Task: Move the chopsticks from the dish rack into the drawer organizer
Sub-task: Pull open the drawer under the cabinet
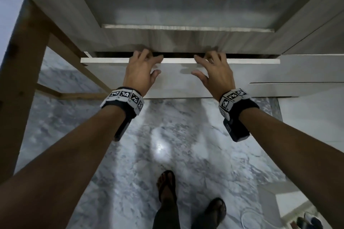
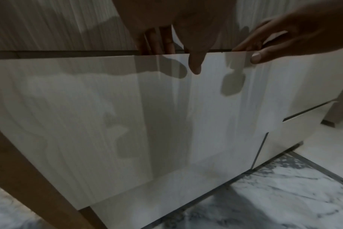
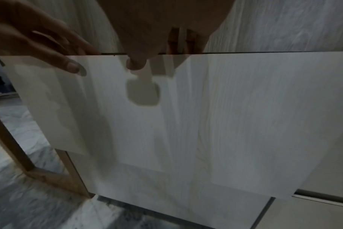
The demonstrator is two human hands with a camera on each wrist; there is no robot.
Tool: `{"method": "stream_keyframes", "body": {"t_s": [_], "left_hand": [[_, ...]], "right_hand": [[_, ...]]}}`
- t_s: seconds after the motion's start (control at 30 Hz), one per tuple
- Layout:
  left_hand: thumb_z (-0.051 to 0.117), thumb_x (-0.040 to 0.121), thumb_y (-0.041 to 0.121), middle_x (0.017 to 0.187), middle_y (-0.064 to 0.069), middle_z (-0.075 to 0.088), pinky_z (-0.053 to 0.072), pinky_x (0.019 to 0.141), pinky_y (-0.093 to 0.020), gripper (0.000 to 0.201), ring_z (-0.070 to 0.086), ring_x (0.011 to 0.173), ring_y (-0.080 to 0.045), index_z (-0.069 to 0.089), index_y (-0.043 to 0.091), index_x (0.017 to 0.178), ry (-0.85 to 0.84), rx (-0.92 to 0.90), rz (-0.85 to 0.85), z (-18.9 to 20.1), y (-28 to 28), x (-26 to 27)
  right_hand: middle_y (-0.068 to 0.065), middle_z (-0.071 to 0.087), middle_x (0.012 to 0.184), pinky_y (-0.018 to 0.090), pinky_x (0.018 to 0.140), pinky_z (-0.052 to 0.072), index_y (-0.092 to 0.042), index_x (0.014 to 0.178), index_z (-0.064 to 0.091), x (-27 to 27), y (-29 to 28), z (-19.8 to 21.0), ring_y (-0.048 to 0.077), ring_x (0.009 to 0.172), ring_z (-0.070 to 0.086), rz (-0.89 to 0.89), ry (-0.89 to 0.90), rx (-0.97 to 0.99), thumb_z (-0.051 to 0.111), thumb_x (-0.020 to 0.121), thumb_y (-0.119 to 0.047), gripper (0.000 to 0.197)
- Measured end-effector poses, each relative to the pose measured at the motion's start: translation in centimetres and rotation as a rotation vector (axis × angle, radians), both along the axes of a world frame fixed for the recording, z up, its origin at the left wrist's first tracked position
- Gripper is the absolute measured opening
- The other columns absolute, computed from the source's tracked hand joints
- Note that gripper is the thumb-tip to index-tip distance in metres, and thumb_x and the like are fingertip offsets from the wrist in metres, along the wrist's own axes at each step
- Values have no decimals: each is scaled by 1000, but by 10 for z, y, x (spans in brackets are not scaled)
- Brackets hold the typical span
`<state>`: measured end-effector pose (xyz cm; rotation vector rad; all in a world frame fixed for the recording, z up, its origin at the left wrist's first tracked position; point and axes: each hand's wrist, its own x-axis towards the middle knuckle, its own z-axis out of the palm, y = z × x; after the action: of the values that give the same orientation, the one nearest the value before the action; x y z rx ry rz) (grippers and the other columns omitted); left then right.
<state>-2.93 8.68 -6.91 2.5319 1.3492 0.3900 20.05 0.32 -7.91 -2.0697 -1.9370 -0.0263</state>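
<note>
Head view: left grip (image 1: pixel 140 72) and right grip (image 1: pixel 214 73) hook the drawer (image 1: pixel 175 80) top edge at 12 o'clock, above marble floor (image 1: pixel 130 154).

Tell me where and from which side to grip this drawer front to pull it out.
Grip the drawer front by its top edge, from above. It shows no handle or knob, only a dark gap under the countertop. The left hand and right hand already hook their fingers over that edge, thumbs on the face.
</note>
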Motion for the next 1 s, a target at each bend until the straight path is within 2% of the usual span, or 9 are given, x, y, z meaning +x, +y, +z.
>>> {"method": "stream_keyframes", "body": {"t_s": [0.1, 0.23, 0.33, 0.5, 0.63, 0.8, 0.9, 1.0], "left_hand": [[64, 91, 24, 109, -13, 59, 41, 83, -43, 27, 49, 101, -35, 70, 22, 117, 2, -12, 32, 1, -10, -1], [66, 89, 30, 99, -11, 63, 39, 73, -41, 22, 52, 93, -35, 74, 24, 108, -16, -2, 19, -3, -37, -17], [70, 86, 30, 93, -9, 64, 40, 69, -39, 19, 53, 87, -34, 76, 24, 103, -48, -8, 15, -3, -66, -29], [72, 84, 31, 89, -10, 62, 40, 69, -38, 23, 52, 86, -34, 76, 20, 104, -24, -67, 22, 2, -120, -47], [75, 79, 38, 85, -9, 62, 41, 68, -36, 30, 53, 84, -32, 78, 17, 101, -15, -159, 36, 7, -157, -59], [81, 71, 40, 88, -8, 65, 38, 72, -31, 34, 57, 91, -28, 78, 19, 98, 25, -380, 95, 22, -193, -72], [85, 65, 39, 88, 1, 64, 45, 79, -30, 36, 62, 94, -24, 78, 20, 95, 41, -523, 137, 27, -209, -77], [85, 68, 36, 98, -4, 67, 47, 85, -31, 34, 61, 99, -24, 77, 20, 98, 81, -561, 167, 31, -223, -79]], "right_hand": [[10, 58, 108, 38, 70, 49, -22, 119, 66, -1, -10, 0, 34, 99, 50, 9, 15, -20, 59, 93, -38, 31], [7, 60, 99, 35, 65, 47, -21, 102, 69, -9, -40, -5, 32, 92, 52, 20, 7, 20, 58, 94, -37, 21], [4, 61, 96, 33, 61, 46, -22, 98, 69, -16, -73, -6, 29, 89, 53, 40, 17, 46, 59, 94, -38, 19], [5, 61, 91, 33, 58, 47, -20, 93, 70, -34, -125, -3, 29, 81, 55, 85, 20, 38, 63, 90, -37, 18], [4, 61, 90, 33, 53, 49, -19, 94, 69, -45, -167, 3, 28, 82, 56, 109, 38, -21, 69, 86, -35, 18], [3, 64, 88, 34, 57, 50, -19, 92, 72, -60, -207, 18, 27, 81, 60, 118, 47, -191, 75, 78, -42, 28], [3, 65, 99, 37, 69, 51, -19, 100, 72, -66, -221, 31, 26, 93, 61, 148, 25, -404, 69, 80, -49, 36], [6, 65, 106, 38, 81, 48, -18, 105, 72, -68, -230, 41, 28, 100, 61, 151, 66, -474, 69, 82, -46, 37]]}}
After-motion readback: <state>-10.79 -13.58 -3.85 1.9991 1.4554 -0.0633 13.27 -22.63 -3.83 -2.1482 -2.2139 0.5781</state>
